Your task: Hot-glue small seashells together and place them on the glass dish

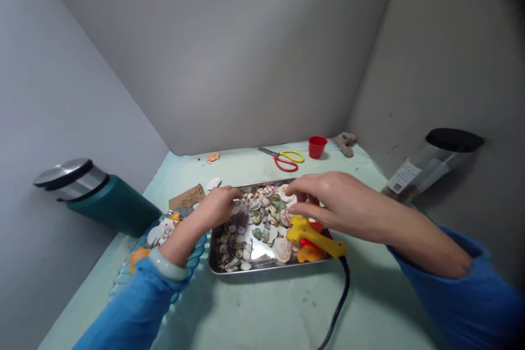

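Observation:
A metal tray (241, 270) of assorted seashells (256, 219) lies between my hands. My left hand (219, 205) is over its back left corner, fingers loosely bent toward the shells. I see nothing held there, though the thumb is partly hidden. Above the tray's right side, my right hand (328, 197) has its thumb and fingers apart, close to pale shells. Nothing shows between them. Just below that hand, a yellow glue gun (315, 238) rests across the tray's right end, over orange shells (310, 254).
Scissors (283, 159), a red cup (317, 147) and a piece of driftwood (345, 143) are at the back. A teal bottle (115, 202) and a blue scalloped dish (199, 249) stand left. A clear container (426, 169) is right. A black cord (340, 306) trails frontward.

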Motion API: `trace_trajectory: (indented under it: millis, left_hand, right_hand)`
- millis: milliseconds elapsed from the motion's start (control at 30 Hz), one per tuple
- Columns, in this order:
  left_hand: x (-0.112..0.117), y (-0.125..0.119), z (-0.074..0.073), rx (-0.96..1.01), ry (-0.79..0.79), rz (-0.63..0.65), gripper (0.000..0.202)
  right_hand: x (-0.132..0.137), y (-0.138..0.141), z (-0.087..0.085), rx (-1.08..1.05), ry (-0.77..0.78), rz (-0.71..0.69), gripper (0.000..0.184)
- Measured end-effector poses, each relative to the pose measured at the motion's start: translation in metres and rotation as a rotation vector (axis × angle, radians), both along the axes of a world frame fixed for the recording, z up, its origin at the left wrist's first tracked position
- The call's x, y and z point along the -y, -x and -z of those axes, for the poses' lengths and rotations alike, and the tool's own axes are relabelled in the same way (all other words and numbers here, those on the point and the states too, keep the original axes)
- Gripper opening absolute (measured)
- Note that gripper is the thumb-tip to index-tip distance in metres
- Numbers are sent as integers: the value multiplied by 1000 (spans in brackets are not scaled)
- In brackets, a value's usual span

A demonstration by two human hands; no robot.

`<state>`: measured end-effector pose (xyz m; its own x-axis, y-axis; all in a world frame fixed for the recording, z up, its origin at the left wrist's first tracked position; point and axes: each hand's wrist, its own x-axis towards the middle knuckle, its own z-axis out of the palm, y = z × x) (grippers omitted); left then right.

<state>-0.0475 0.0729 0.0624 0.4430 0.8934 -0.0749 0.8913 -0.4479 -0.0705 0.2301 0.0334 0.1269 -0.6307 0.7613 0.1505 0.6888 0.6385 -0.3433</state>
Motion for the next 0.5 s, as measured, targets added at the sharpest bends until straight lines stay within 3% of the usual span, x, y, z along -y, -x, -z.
trace_trajectory:
  millis: [267,400,500]
  left_hand:
    - [9,-3,12,-144,-28,81,19]
    - [5,6,5,-167,-60,59,36]
    - [4,8,-2,-207,-51,66,28]
  right_hand:
    - [-2,13,13,116,-31,-74,24]
    - [-1,14,15,138,-17,-96,22]
    - [-3,26,12,236,13,-104,20]
